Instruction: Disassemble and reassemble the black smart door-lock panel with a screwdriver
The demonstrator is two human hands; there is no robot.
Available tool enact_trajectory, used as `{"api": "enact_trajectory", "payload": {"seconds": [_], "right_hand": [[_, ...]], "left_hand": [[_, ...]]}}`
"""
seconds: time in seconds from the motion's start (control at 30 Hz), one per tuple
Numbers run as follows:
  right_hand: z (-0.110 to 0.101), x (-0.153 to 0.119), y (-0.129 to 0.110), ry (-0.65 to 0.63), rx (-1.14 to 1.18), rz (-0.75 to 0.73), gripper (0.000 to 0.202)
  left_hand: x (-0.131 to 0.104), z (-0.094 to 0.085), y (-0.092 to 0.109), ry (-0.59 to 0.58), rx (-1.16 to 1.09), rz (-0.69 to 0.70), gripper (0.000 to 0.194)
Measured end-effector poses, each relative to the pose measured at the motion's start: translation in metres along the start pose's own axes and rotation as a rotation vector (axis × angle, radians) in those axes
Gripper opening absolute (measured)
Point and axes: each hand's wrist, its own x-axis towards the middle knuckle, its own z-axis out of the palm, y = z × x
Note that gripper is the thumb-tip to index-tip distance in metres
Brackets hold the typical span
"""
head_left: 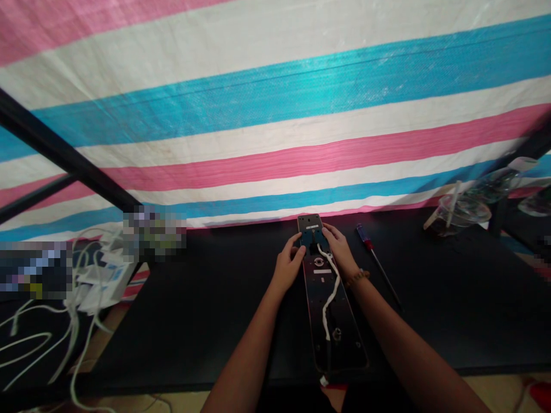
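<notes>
Long dark panel (pixel 344 321) lies lengthwise on the black table (pixel 193 321), far end at 12, near end at 6. White wrapped cable (pixel 337 281) runs along its face from approx. 12 down to 6, w/ small white connector (pixel 323 380) just off the near end. Panel looks rigid, mod. heavy, prob. smooth & a bit slippery; cable's soft, connector prob. the fragile bit. Best hold: both long edges, clear of cable & conn.

L hand (pixel 289 265) at panel's 11 o'clock: fingers part-curled, tips on the edge, thumb by the dark-blue part (pixel 306 238) mounted near the far end. R hand (pixel 341 250) at 1 o'clock: fingers bent round the opp. edge, thumb hidden. Hands apart, panel btwn them, both closed lightly on its sides; exact grip force n/a, can't tell.

Screwdriver (pixel 385 275) lies at approx. 2 o'clock from panel ctr., well w/in reach of R hand, blue/red handle toward 12, tip toward 5. Clear cup (pixel 458 215) farther out, also approx. 2.
</notes>
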Motion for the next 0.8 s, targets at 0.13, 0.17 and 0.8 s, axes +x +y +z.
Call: {"api": "enact_trajectory", "payload": {"seconds": [0.13,0.17,0.8], "right_hand": [[0.0,0.0,0.001,0.018,-0.009,-0.007,0.046],[0.0,0.001,0.001,0.018,-0.01,-0.006,0.047],[0.004,-0.011,-0.009,0.035,0.008,0.079,0.042]], "left_hand": [[0.0,0.0,-0.001,-0.003,-0.007,-0.001,0.057],[0.0,0.0,-0.001,-0.004,-0.008,-0.001,0.057],[-0.003,0.001,-0.001,-0.037,-0.117,0.043,0.07]]}}
